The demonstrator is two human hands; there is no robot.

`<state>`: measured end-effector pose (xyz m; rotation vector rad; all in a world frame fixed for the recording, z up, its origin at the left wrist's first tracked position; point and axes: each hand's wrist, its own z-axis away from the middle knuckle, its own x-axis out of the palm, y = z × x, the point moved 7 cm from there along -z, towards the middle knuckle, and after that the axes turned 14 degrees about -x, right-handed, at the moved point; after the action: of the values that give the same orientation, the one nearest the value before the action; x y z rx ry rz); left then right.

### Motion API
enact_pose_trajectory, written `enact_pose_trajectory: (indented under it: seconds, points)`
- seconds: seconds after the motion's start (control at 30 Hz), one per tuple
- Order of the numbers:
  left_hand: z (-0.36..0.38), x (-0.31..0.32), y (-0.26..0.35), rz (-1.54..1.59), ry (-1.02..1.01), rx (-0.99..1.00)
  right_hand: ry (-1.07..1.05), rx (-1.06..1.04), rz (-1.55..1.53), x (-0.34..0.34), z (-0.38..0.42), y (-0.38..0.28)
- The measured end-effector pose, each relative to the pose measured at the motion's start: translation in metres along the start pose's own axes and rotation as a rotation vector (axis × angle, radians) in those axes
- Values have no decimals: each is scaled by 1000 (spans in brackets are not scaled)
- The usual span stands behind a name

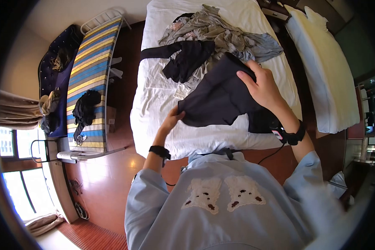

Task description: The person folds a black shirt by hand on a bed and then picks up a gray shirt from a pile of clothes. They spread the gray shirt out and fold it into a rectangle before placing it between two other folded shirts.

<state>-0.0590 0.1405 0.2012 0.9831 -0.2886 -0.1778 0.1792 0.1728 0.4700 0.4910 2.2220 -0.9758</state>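
Note:
A black garment (221,93) is stretched between my two hands over the near part of the white bed (154,121). My left hand (171,119) pinches its lower left edge. My right hand (264,85) grips its upper right edge, thumb on top and fingers partly behind the cloth. Part of the dark cloth hangs down near my right wrist. Just beyond, another black garment (187,60) lies crumpled on the bed, against a pile of grey clothes (225,35). A small clear packet (182,91) lies on the sheet left of the held garment.
To the left stands a striped folding bed (89,66) with black clothes (86,109) on it, beside a dark blue sofa (58,83) holding more items. A white-covered bed (325,75) is on the right. A dark cable (273,154) hangs near my right wrist.

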Motion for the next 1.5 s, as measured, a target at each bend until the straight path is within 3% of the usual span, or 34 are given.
enact_pose_trajectory:
  seconds: [0.07,0.1,0.13,0.2,0.23,0.33,0.5,0.57,0.73,0.77,0.87,1.0,1.1,1.2,1.23,1.37,1.5]
  points:
    - [-19,-49,-43,-154,90,-11,48,81,-56,5,19,17]
    - [5,-45,-11,-229,273,-42,67,125,-85,9,31,28]
    - [-1,-52,-10,-274,183,-71,86,180,-67,16,47,44]
    - [1,-52,9,-351,345,87,119,297,-33,38,91,80]
    - [5,-50,19,-461,546,249,123,385,-37,53,118,100]
    - [-12,-79,-47,-567,822,204,83,603,-24,123,226,179]
    - [0,-105,-169,-533,809,-201,80,791,309,192,370,248]
    - [6,-104,-193,-473,809,-349,65,952,131,190,371,244]
    - [-27,-86,-218,-215,692,-347,38,894,284,191,386,249]
    - [-36,-85,-227,-131,676,-361,29,945,184,196,392,256]
    - [-50,-75,-232,-565,680,-701,1,1075,-33,205,407,268]
    - [-56,-72,-224,-693,713,-549,-70,1153,-26,213,424,267]
    - [-42,-68,-203,-382,765,-278,-104,1209,-41,218,430,263]
    - [-28,-46,-208,453,378,-298,-97,1218,0,210,422,258]
    - [-21,-45,-214,450,342,-326,-94,1209,36,211,423,261]
    - [2,-67,-274,-175,475,-636,-82,1191,131,214,426,263]
    - [-12,-70,-264,-423,547,-582,-109,1202,83,214,429,264]
